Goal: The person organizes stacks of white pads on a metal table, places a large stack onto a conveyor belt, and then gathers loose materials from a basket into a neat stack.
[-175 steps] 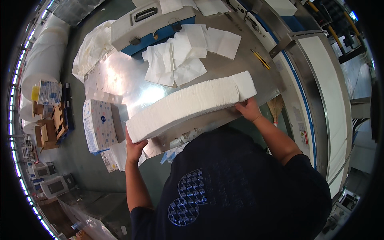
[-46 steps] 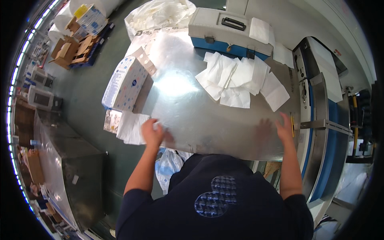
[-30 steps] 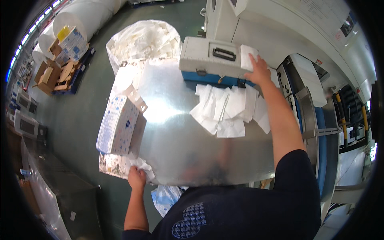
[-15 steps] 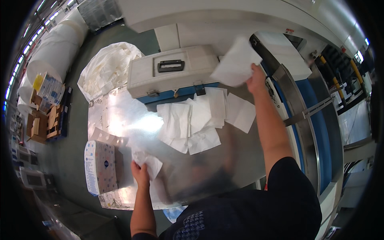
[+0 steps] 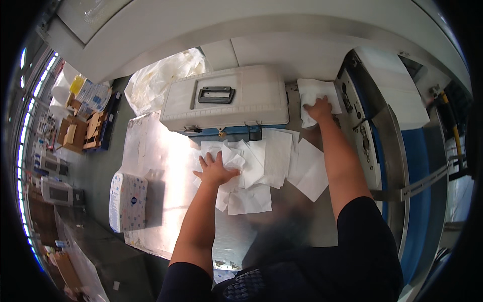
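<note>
My left hand [image 5: 215, 171] lies with fingers spread on a loose pile of white sheets [image 5: 250, 201] in the middle of the metal table. The sheets look like soft paper or nonwoven cloth; I cannot tell which. At the back right, my right hand [image 5: 318, 107] rests on another white sheet [image 5: 306, 87] between the toolbox and the machine, its fingers spread over it. One flat white sheet [image 5: 309, 171] lies apart, right of the pile. Behind the pile stands a toolbox [image 5: 261, 90] with a pale lid, a black handle and a blue base.
A printed white pack [image 5: 133, 204] stands on the table's [image 5: 146, 151] left edge. A white plastic bag [image 5: 163, 75] bulges behind the toolbox. Along the right runs a machine with a blue belt [image 5: 415, 176] and metal rails. Cardboard boxes [image 5: 73, 133] sit on the floor at left.
My left hand has moved from the table's near left with a sheet up onto the pile. My right hand has lowered its raised sheet to the back right. The view has shifted.
</note>
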{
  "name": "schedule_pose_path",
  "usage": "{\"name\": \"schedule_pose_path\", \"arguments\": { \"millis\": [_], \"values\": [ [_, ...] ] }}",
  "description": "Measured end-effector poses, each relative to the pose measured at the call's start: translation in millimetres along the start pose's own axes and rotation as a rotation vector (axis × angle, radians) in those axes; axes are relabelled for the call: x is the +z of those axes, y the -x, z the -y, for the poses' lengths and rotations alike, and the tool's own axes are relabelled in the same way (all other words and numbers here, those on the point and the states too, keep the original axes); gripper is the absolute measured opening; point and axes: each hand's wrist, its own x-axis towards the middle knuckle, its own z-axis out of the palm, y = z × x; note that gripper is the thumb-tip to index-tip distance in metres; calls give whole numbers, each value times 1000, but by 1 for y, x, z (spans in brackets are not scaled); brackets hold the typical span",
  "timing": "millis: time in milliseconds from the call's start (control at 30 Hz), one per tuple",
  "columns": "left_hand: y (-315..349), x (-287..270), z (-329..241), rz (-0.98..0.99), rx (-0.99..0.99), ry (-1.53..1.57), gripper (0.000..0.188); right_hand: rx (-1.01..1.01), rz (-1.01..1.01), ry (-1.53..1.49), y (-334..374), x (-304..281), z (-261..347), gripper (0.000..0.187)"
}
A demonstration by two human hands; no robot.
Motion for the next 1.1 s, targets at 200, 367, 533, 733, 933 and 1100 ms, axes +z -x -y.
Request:
{"name": "schedule_pose_path", "arguments": {
  "millis": [200, 367, 533, 733, 933, 1100],
  "values": [
    [-7, 10, -3, -52, -33, 176, 81, -50, -20, -263, -1, -1, 9, 79],
    [-5, 36, 14, -108, -33, 420, 63, 81, 502, -1235, 11, -20, -53, 53],
    [13, 40, 53, -290, 19, 359, 53, -108, 687, -664, 144, -59, -107, 62],
    [25, 68, -14, -257, 327, 306, 36, -794, 567, -537, 214, 44, -47, 68],
    [128, 89, 21, 68, 26, 2058, 42, -784, 740, -809, 339, 54, 14, 90],
    [291, 132, 98, 307, 206, 1792, 46, -929, 1206, -588, 440, 25, -4, 87]
  ]
}}
